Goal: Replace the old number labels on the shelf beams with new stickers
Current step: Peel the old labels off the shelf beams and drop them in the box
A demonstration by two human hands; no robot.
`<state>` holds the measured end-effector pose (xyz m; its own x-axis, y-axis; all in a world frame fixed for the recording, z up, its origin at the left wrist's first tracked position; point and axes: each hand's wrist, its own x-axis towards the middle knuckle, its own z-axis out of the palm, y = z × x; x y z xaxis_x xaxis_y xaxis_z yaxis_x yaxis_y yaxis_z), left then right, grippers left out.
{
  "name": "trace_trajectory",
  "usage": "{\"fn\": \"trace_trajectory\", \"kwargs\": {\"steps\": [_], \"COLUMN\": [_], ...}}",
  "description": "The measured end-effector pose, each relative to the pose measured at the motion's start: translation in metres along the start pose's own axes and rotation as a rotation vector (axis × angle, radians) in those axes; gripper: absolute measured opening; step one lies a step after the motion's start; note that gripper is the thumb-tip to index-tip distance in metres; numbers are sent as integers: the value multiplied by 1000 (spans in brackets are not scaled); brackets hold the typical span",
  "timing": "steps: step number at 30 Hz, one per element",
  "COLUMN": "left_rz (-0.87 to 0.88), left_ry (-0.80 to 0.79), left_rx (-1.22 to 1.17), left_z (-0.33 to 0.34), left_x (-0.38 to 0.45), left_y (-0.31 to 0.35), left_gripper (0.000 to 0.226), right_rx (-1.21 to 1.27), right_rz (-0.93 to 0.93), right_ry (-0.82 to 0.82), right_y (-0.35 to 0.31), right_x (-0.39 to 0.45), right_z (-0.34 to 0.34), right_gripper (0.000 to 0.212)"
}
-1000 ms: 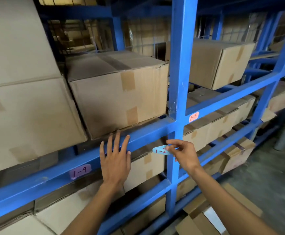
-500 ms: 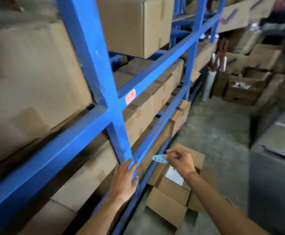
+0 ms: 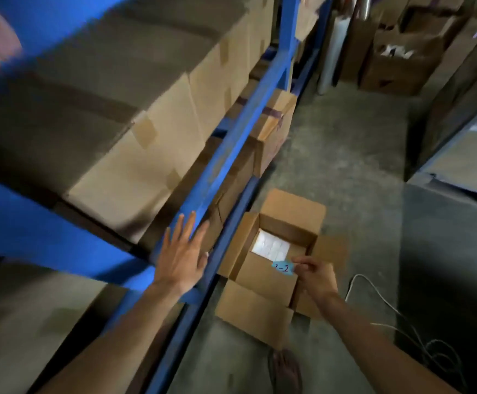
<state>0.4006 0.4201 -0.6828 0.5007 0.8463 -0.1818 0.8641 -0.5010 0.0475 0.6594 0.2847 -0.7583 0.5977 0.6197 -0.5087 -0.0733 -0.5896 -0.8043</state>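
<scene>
My right hand (image 3: 315, 277) pinches a small light-blue label marked "1-2" (image 3: 283, 268) between thumb and fingers, holding it over an open cardboard box (image 3: 262, 280) on the floor. My left hand (image 3: 181, 257) lies flat with fingers spread against a blue shelf beam (image 3: 231, 137) and holds nothing. The beam slants up to the right, with brown cartons (image 3: 135, 155) stacked above and behind it. White sheets (image 3: 271, 247) lie inside the open box.
Grey concrete floor runs down the aisle. More cartons (image 3: 396, 61) and a white roll (image 3: 331, 52) stand at the far end. A dark stack (image 3: 447, 251) borders the right side. A white cable (image 3: 387, 305) trails on the floor, and my foot (image 3: 285, 371) shows below the box.
The view has swung down and to the right, from the shelf face to the floor. My right hand carried the "1-2" label away from the beam to above the open box.
</scene>
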Motion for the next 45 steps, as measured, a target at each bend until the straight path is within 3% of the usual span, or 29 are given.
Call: {"fn": "trace_trajectory", "kwargs": {"steps": [9,13,16,24,31,34,37,45], "left_rz": [-55,-43,-5,65,73,66,61,48], "left_ry": [65,86,70,62,119,134,143,157], "left_rx": [159,259,337,372,339,352,369,378], "left_z": [62,69,70,70,73,74,75,78], "left_x": [66,66,65,63,65,65,65,66], "left_y": [-27,-29,-27,-27,-29,-29,-29,-29], "left_gripper": [81,101,94,79,81,76,76,76], "right_rx": [-59,-196,-327,-489,-510,-498,-469,-448], "right_rz": [-9,-32,-40,24,1,-72,-117,-56], "right_ry": [-90,-114,-127,-96,-60,-119,-119,-201], "right_y": [69,84,86,85,87,91,94,105], "right_x": [101,132,144,159,176,185,191,200], "right_z": [54,76,88,106,107,106,107,119], "right_gripper": [16,24,28,16,21,27,21,20]}}
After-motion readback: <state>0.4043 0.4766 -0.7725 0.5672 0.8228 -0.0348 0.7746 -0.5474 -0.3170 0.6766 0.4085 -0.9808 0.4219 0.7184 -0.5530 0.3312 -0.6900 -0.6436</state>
